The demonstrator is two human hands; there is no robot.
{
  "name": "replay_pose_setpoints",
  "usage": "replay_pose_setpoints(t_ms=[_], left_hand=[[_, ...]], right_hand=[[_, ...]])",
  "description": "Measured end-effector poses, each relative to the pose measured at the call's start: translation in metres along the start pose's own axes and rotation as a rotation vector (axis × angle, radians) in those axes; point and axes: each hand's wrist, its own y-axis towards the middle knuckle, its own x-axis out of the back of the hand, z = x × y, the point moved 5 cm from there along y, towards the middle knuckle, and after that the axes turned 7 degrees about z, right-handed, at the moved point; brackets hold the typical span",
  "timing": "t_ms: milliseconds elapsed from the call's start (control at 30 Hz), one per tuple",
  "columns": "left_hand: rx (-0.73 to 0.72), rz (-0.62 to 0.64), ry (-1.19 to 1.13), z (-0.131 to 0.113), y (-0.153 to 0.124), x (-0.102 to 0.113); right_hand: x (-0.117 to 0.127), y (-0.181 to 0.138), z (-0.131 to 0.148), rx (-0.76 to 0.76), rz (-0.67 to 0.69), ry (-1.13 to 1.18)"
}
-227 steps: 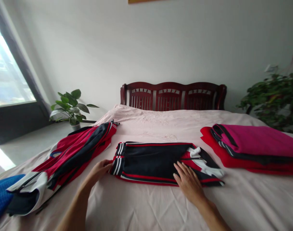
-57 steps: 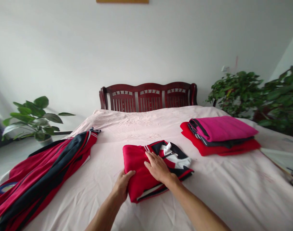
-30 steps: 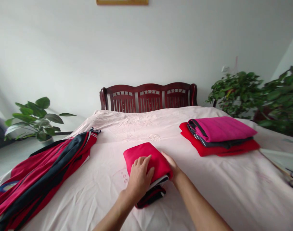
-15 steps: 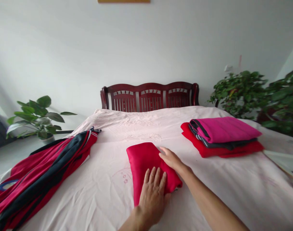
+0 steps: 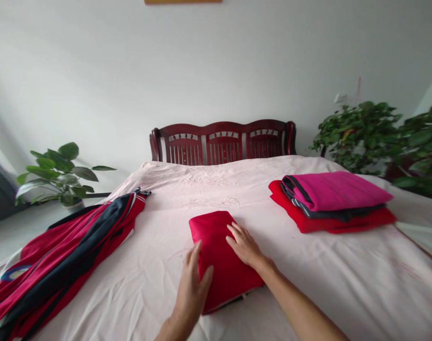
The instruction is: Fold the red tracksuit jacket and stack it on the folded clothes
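Observation:
A red garment [image 5: 221,265], folded into a compact rectangle, lies on the bed in front of me. My left hand [image 5: 192,279] is at its left edge, thumb and fingers apart; whether it touches the cloth is hard to tell. On the upper right part of the garment rests my right hand [image 5: 244,244], its fingers spread over the fabric. A dark and whitish edge peeks out under the near side of the fold.
A red and navy jacket [image 5: 77,251] lies lengthwise at the left. To the right sits a stack of folded clothes, a magenta one [image 5: 338,190] on top. Beyond the pale bedsheet [image 5: 173,189] stands a dark wooden headboard [image 5: 223,142]. Potted plants [image 5: 61,173] flank the bed.
My left hand has moved from flat on top of the garment to its left edge. My right hand has shifted from the right edge onto the top. The view has shifted slightly.

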Motion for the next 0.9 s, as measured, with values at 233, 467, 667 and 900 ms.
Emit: replay_pose_setpoints(t_ms=[233, 467, 667, 900], left_hand=[[0.554, 0.110, -0.621, 0.008, 0.032, 0.006], [0.752, 0.216, -0.809, 0.011, 0.056, -0.015], [0.640, 0.144, -0.858, 0.009, 0.053, -0.022], [0.363, 0.218, -0.863, -0.020, 0.035, -0.010]], right_hand=[[-0.002, -0.002, -0.007, -0.090, -0.121, 0.086], [-0.007, -0.015, -0.017, -0.137, -0.294, 0.286], [-0.008, -0.025, -0.034, -0.280, -0.277, 0.643], [0.018, -0.058, 0.000, -0.041, 0.228, 1.411]])
